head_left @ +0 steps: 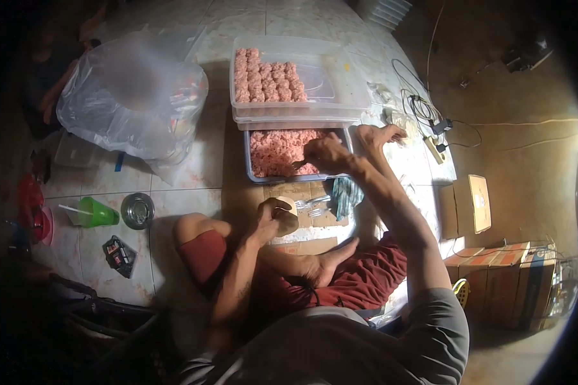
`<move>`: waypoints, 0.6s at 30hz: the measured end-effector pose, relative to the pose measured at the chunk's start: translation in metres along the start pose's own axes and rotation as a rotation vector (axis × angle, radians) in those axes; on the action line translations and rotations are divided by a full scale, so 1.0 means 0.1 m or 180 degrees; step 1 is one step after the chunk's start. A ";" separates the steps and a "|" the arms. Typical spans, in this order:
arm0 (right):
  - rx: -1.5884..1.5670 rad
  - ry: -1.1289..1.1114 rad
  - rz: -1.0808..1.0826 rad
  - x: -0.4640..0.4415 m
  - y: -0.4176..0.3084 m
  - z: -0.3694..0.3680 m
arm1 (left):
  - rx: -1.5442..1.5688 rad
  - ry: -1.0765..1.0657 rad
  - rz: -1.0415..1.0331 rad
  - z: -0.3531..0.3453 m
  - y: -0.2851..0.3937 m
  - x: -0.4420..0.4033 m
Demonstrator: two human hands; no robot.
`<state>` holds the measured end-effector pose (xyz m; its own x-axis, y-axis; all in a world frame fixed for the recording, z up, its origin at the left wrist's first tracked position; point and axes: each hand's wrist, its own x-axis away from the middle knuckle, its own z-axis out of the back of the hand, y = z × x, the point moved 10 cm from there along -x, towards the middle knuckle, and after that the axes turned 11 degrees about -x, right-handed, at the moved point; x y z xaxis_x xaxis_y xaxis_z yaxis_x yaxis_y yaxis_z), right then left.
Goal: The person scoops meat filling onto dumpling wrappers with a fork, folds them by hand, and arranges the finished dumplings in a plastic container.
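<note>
- Head view: the minced meat (270,154) lies in a blue-rimmed tub (249,168), straight ahead of the person on the floor, and takes up most of the part of it that shows.
- The right hand (326,154) is over the right side of this tub, its fingers curled together around what looks like a fork (298,165), whose tip points left, at the meat.
- The left hand (273,219) is nearer and to the left, fingers wrapped round a pale round thing (286,206), perhaps a bowl; what it holds inside, if anything, cannot be made out.
- The step in hand looks like working the meat with the fork. A firm grip and short, shallow strokes would suit it, since mince probably clings and tears unevenly.
- Bringing the round thing close to the tub's near rim would shorten any carry and catch drips.
- On the far side, meatballs (263,80) sit in close rows at the left of a clear tray (348,80); even portions would match them.
- Loose forks (317,212) and a checked cloth (348,197) lie just near of the tub; elbows and wrists should stay clear of them.
</note>
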<state>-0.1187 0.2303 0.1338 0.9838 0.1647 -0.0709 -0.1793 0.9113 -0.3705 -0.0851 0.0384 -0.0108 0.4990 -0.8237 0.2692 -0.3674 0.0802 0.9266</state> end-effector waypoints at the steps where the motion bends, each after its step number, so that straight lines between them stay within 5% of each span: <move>1: -0.0499 -0.0124 -0.0340 -0.04 -0.07 0.18 | -0.0888 0.0162 -0.0533 0.01 0.22 0.01; 2: -0.0219 -0.0085 -0.0254 -0.04 0.07 0.14 | -0.1780 0.0321 -0.1066 -0.02 0.40 0.03; 4: 0.0740 0.0043 -0.0177 0.00 0.10 0.06 | -0.2068 0.0216 -0.1230 -0.09 0.44 -0.01; 9: -0.1183 -0.0226 -0.0720 0.04 -0.06 0.07 | -0.2991 0.0367 -0.2068 -0.19 0.52 0.00; 12: -0.1292 0.0034 -0.0775 0.16 -0.06 0.34 | -0.2023 0.0650 -0.1790 0.00 0.53 -0.04; 14: 0.0009 0.0199 -0.0455 0.20 -0.34 0.71 | 0.1569 -0.0117 -0.0188 -0.04 0.35 -0.09; 16: 0.0332 0.0415 -0.0259 0.23 -0.38 0.89 | 0.2290 -0.0897 -0.0423 -0.16 0.53 -0.03; 18: -0.0166 0.0770 -0.0237 0.29 -0.26 0.99 | 0.2388 -0.0927 0.0004 -0.19 0.31 -0.07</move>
<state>-0.0847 0.2486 0.2330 0.9660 -0.0027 -0.2587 -0.1126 0.8959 -0.4298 -0.0849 0.0573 0.0210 0.3116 -0.9454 0.0950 -0.8488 -0.2320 0.4751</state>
